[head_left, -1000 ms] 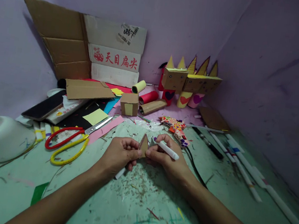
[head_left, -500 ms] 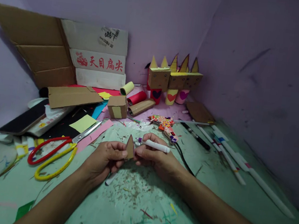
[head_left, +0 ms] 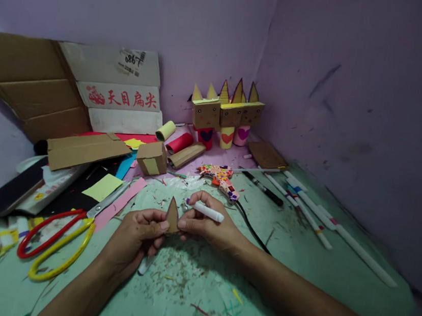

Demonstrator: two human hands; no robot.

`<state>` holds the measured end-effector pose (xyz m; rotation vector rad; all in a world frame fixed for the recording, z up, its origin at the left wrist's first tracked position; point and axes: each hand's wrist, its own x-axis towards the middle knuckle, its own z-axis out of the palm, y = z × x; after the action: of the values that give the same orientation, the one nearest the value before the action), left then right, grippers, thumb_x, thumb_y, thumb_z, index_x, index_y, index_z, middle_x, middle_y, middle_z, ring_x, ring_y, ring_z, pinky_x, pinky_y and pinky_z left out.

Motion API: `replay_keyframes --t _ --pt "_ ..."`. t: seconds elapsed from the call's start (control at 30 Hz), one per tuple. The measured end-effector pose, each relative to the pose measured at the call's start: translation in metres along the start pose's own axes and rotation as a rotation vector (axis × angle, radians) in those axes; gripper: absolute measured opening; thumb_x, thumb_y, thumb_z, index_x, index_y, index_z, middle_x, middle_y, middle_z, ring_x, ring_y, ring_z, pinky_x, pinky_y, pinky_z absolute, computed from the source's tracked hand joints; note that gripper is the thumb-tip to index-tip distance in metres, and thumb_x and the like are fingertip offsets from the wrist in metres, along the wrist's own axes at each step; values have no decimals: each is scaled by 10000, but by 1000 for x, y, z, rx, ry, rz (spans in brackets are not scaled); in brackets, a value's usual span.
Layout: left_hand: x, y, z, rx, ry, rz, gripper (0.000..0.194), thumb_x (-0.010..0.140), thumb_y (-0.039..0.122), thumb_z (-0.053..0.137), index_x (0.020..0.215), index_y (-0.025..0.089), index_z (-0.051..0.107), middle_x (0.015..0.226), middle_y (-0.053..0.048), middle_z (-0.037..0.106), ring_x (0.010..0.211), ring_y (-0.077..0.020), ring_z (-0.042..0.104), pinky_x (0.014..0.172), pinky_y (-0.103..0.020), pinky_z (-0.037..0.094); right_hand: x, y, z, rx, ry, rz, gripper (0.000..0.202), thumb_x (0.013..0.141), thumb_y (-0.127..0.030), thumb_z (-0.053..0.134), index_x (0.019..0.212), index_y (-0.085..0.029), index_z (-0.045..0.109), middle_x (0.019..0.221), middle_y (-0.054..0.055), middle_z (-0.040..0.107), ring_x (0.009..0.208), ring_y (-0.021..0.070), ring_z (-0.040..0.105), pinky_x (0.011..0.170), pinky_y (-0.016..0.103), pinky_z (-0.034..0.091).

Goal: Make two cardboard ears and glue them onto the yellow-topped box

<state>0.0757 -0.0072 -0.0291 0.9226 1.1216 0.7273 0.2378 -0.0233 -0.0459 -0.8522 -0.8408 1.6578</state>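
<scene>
Between the fingertips of my left hand (head_left: 140,234) is a small pointed piece of brown cardboard (head_left: 172,219), held upright with a dark purple line along its edges. My right hand (head_left: 212,227) is closed around a white marker (head_left: 209,211) whose purple end points left. The thumb and fingertips of that hand also touch the right edge of the cardboard piece. A second white marker (head_left: 145,265) lies on the table under my left hand, partly hidden by it.
Scissors (head_left: 58,242) with red and yellow handles lie left. A patterned glue gun (head_left: 220,177) with a black cord sits beyond my right hand. Cardboard figures (head_left: 231,114), a small box (head_left: 152,158) and tubes (head_left: 180,144) stand at the back. Several white sticks (head_left: 357,250) lie right.
The view has swung slightly, so the scene sits further left in the picture. The cardboard piece has turned a little and shows more of its face. Both hands keep their hold.
</scene>
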Motion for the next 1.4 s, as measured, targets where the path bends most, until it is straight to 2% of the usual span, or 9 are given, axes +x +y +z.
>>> replay_keyframes --t 0.47,0.63,0.77,0.87,1.0,1.23,1.4 --pt "-2 -2 3 34 52 38 247 519 266 741 654 116 599 387 40 483 312 -38 357 301 -139 264 2 2 -2 -37 -3 -24 503 504 -211 795 805 -215 392 495 -83 613 396 95 559 409 192 439" --pt "-6 -4 3 154 94 125 219 577 287 708 694 121 627 402 47 469 329 -47 356 317 -153 256 1 -1 -5 -157 32 -73 454 536 -215 786 796 -211 413 477 -88 580 365 66 486 375 171 393" --pt "-11 -1 7 238 91 169 189 608 291 677 703 130 653 408 39 475 342 -57 352 341 -174 256 -2 -6 -3 -150 98 -121 447 558 -227 774 819 -227 411 623 -52 631 490 108 568 413 196 441" --pt "-13 1 12 345 98 259 134 597 259 667 646 134 669 465 8 533 401 -77 398 383 -190 292 -4 -8 0 -70 75 -147 438 565 -176 759 834 -234 418 711 -41 640 587 123 603 470 212 464" --pt "-16 0 13 519 94 396 114 656 249 626 649 149 679 595 -29 616 550 -135 510 498 -224 386 -5 -6 2 -39 43 -161 393 591 -138 732 819 -233 426 665 -64 612 553 102 583 494 213 447" --pt "-21 -3 12 761 99 610 167 750 247 560 648 162 661 580 -28 578 527 -130 493 500 -237 365 -7 -4 1 -59 25 -226 396 602 -127 733 801 -233 407 686 -56 621 586 105 589 519 214 447" --pt "-21 -2 13 738 86 568 139 745 254 561 673 175 650 600 -27 583 532 -133 492 499 -238 360 -10 -8 6 -49 64 -235 429 595 -151 744 791 -250 376 656 -63 617 541 123 595 499 232 455"
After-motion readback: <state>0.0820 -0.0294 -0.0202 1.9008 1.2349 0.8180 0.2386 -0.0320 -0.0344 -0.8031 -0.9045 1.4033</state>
